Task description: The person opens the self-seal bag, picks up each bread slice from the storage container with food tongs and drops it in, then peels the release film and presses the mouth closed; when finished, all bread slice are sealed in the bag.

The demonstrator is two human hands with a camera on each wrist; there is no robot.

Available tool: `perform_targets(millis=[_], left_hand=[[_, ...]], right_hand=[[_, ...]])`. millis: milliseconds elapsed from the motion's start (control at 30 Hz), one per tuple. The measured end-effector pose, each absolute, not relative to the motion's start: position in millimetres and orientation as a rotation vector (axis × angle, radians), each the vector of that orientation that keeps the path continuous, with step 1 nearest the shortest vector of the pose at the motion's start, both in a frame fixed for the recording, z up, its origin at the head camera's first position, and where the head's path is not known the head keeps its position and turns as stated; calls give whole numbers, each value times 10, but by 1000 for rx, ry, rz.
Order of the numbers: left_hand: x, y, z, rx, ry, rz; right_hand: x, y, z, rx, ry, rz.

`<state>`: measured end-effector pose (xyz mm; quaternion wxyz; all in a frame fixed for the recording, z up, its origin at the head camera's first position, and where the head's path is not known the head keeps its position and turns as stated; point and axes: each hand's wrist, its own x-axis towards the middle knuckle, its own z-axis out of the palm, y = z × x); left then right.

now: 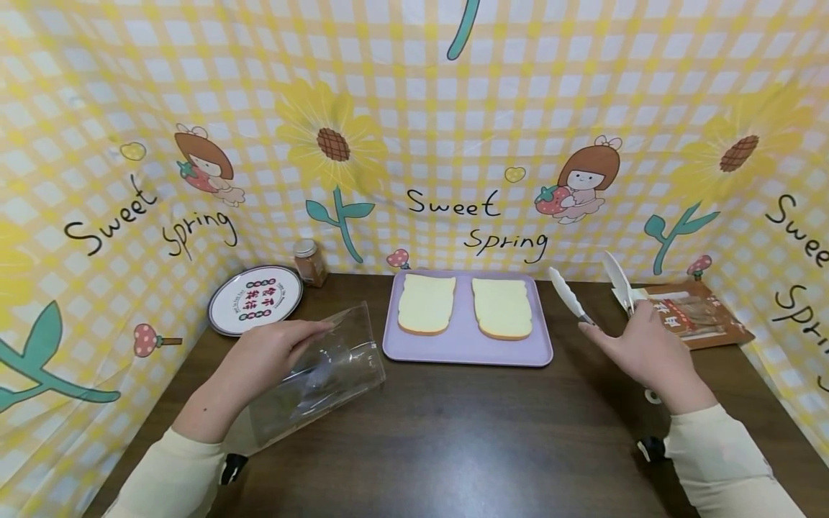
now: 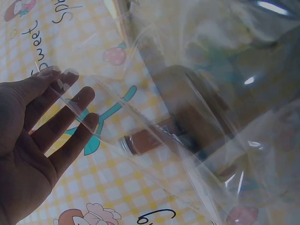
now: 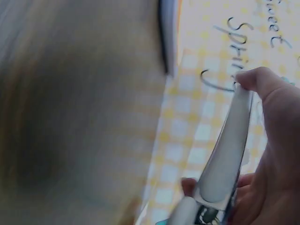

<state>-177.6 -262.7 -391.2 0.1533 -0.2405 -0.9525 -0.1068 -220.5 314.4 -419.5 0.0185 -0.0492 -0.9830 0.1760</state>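
By its top edge, my left hand point(image 1: 259, 360) pinches a clear plastic bag point(image 1: 346, 367) that hangs left of the tray. In the left wrist view, thumb and forefinger meet at the edge of the bag point(image 2: 154, 122) while the other fingers spread behind the film. My right hand point(image 1: 657, 356) holds a pair of tongs point(image 1: 568, 295) with white tips, their two arms spread apart and pointing away from me. One tongs handle point(image 3: 227, 145) shows under the thumb in the right wrist view. Nothing is between the tips.
Two bread slices point(image 1: 426, 306) lie side by side on a lilac tray point(image 1: 463, 349) at the middle back. A white plate point(image 1: 227, 316) and a lidded jar point(image 1: 309, 262) stand back left. The brown food packet point(image 1: 732, 327) lies right, partly behind my right hand. Checked cloth point(image 1: 453, 108) walls the table.
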Motion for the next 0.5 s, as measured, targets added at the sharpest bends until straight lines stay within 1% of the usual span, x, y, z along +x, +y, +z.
perform_targets(millis=[167, 500], left_hand=[[-1771, -2640, -3919, -686, -2745, -318], [-1759, -2651, -3916, -685, -2764, -316]], right_hand=[[-2177, 2946, -4089, -92, -2948, 682], [-2048, 2465, -3812, 2, -2905, 799]])
